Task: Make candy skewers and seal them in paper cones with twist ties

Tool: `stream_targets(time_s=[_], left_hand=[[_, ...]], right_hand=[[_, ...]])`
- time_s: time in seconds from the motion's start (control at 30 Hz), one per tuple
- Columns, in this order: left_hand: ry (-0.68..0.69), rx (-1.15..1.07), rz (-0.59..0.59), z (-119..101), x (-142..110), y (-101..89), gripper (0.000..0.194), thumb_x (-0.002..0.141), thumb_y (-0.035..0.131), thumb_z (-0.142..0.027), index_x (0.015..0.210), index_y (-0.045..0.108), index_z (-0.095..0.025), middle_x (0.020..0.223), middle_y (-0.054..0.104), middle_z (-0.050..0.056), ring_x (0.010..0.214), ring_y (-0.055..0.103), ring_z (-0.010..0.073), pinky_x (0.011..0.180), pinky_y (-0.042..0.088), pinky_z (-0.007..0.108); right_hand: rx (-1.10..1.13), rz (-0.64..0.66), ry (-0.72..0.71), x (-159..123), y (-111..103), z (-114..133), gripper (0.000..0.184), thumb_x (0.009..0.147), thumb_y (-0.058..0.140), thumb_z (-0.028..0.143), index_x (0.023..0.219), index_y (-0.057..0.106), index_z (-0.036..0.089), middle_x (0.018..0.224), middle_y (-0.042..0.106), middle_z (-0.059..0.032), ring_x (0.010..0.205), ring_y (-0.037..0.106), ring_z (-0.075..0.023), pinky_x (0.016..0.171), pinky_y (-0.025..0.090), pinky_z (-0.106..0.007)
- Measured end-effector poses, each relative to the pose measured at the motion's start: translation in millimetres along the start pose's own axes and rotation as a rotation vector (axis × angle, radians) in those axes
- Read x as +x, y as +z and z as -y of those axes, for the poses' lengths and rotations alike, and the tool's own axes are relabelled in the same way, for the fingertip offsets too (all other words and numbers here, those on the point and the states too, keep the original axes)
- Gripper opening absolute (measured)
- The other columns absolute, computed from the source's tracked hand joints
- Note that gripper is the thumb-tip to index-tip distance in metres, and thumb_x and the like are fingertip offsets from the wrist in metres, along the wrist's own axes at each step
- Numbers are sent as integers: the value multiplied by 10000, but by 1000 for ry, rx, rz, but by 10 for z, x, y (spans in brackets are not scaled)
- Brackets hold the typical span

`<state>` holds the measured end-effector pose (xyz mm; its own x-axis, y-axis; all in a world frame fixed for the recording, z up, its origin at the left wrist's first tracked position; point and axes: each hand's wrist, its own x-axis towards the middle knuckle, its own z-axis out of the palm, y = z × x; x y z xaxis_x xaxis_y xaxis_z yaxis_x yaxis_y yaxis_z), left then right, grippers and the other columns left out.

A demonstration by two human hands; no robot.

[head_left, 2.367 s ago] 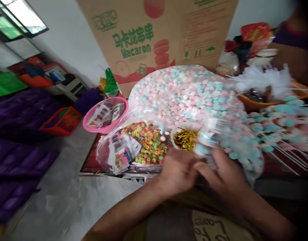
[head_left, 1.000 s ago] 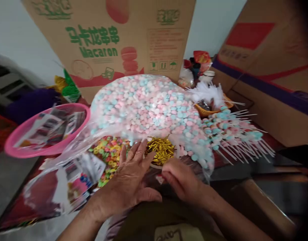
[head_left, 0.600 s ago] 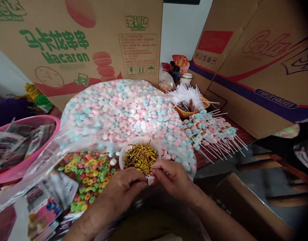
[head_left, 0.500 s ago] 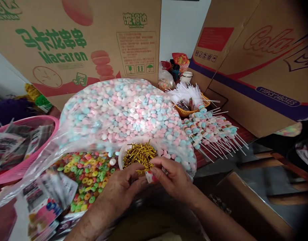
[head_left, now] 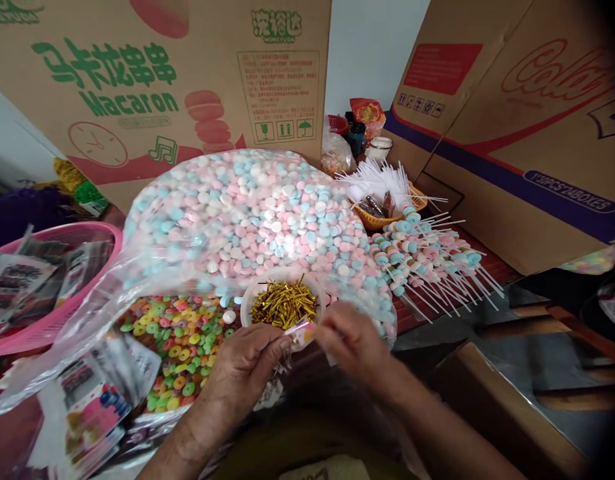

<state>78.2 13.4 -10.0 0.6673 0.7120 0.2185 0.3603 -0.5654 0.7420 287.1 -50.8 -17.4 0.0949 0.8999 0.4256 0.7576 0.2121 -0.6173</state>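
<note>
Left hand (head_left: 245, 363) and right hand (head_left: 350, 343) both pinched on a small clear wrapper (head_left: 300, 331) between them. Bowl of gold twist ties (head_left: 283, 303) touching at 12 o'clock; ring candy (head_left: 180, 343) at 9.

front: candy bag (head_left: 252, 213), twist-tie bowl (head_left: 282, 305) | right: skewers (head_left: 427, 257) | left: pink basket (head_left: 52, 280)

Bare forearms, no sleeves; olive garment below.
</note>
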Motion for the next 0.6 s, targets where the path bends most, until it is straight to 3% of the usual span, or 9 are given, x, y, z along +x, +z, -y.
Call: stream_targets(time_s=[0.1, 0.13, 0.17, 0.2, 0.3, 0.37, 0.43, 0.5, 0.6], left_hand=[[15, 17, -78, 67, -70, -46, 277, 913, 457, -295, 739, 646, -190, 684, 659, 22, 666, 601, 135, 664, 474, 252], [41, 46, -108, 94, -97, -72, 251, 913, 462, -294, 801, 664, -196, 747, 687, 34, 716, 618, 147, 713, 479, 274], [73, 83, -137, 120, -123, -100, 229, 911, 468, -292, 871, 676, -204, 815, 708, 44, 765, 630, 158, 757, 477, 297], [100, 122, -160, 143, -147, -130, 224, 912, 469, -289, 932, 678, -214, 873, 719, 51, 803, 635, 167, 786, 469, 315], [127, 204, -176, 189, -204, -210, 238, 920, 452, -274, 994, 676, -235, 945, 724, 50, 860, 632, 174, 825, 445, 341], [154, 239, -196, 204, -224, -248, 235, 922, 452, -272, 1000, 671, -237, 957, 723, 48, 881, 625, 175, 846, 430, 349], [207, 278, -219, 215, -227, -274, 219, 920, 465, -272, 1015, 658, -234, 960, 722, 45, 885, 619, 174, 859, 416, 357], [260, 322, -231, 220, -218, -289, 207, 917, 478, -263, 1040, 641, -226, 973, 720, 44, 886, 614, 172, 869, 400, 364], [294, 379, -230, 209, -204, -305, 205, 916, 484, -249, 1055, 631, -215, 985, 718, 42, 898, 605, 171, 883, 378, 366]], right_hand=[[-582, -206, 82, 129, -464, -503, 288, 878, 464, 391, 757, 586, 160, 769, 609, -116, 725, 555, -214, 596, 388, -324], [-793, -165, 128, 164, -607, -686, 294, 881, 458, 371, 769, 609, 145, 806, 621, -154, 771, 570, -257, 596, 375, -351], [-929, -6, 108, 191, -728, -852, 284, 892, 438, 323, 786, 629, 141, 837, 633, -167, 805, 583, -278, 588, 361, -357], [-1007, 58, 94, 210, -823, -987, 272, 886, 425, 242, 743, 634, 144, 805, 639, -156, 777, 596, -266, 578, 348, -354], [-1058, 78, 104, 222, -990, -1149, 307, 850, 391, 120, 639, 613, 129, 683, 624, -162, 602, 589, -212, 519, 328, -337], [-1037, 30, 128, 200, -1048, -1054, 306, 875, 380, 162, 676, 610, 131, 682, 624, -174, 576, 583, -205, 502, 356, -331], [-936, -50, 51, 161, -1068, -840, 265, 904, 387, 240, 797, 609, 145, 762, 647, -170, 641, 602, -205, 539, 416, -319], [-785, -101, -166, 126, -1035, -556, 214, 915, 405, 286, 924, 584, 170, 860, 660, -144, 727, 615, -189, 612, 456, -295], [-721, -54, -524, 132, -902, -135, 184, 919, 391, 238, 956, 567, 198, 845, 657, -111, 756, 604, -184, 633, 447, -288]])
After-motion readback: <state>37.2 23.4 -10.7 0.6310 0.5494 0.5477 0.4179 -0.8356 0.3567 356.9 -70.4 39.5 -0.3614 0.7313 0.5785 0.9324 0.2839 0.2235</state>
